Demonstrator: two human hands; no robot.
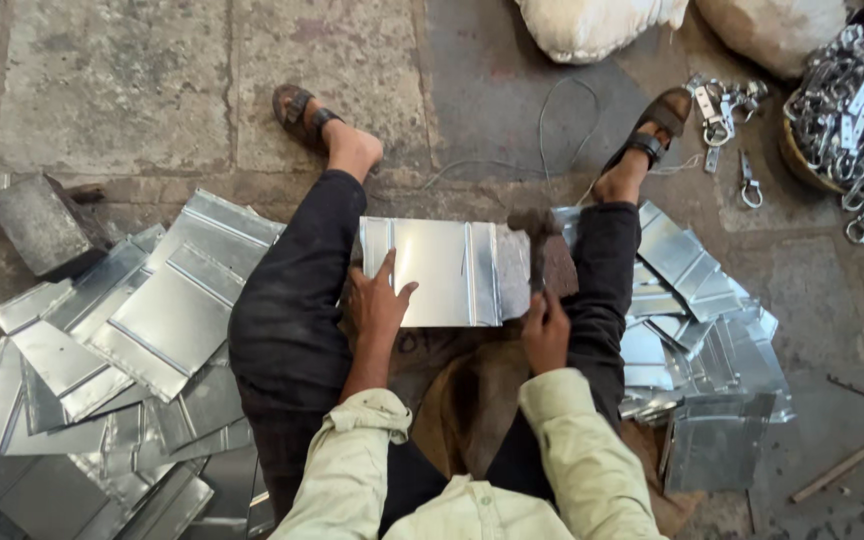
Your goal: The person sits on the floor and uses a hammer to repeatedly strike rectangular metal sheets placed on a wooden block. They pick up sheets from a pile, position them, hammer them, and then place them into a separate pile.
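Head view: ribbed metal sheet [442, 270] lies between outstretched legs on stone floor [122, 90]. Left hand [377, 305] pressed flat on sheet's near-left corner, fingers spread. Right hand [546, 332] fingers wrapped around hammer [535, 240] handle, head over sheet's right edge.

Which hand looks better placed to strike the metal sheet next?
The right hand: it grips the hammer, whose head sits over the sheet's right edge. The left hand lies flat on the sheet, pinning it.
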